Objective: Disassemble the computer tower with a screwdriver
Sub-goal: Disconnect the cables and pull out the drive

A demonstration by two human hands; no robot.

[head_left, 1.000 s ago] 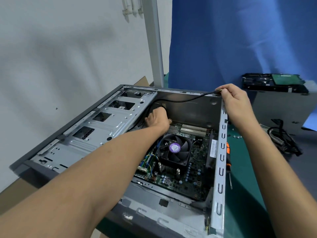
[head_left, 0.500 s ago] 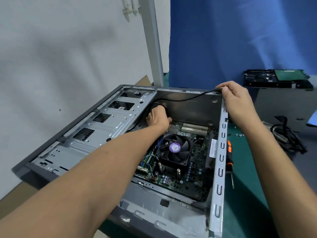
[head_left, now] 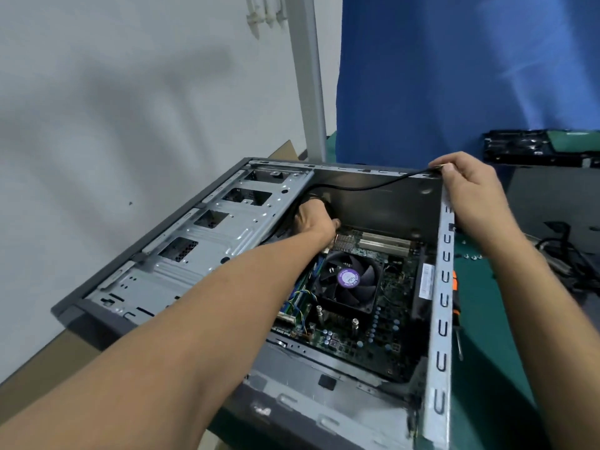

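L arm stretched fwd, L grip (head_left: 313, 219) curled (hold unclear), R grip (head_left: 467, 186) raised, pinching cable (head_left: 367, 189).

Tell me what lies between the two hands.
A thin black cable sags from the right hand at the tower's far corner to the left hand inside, across the dark case wall; head view.
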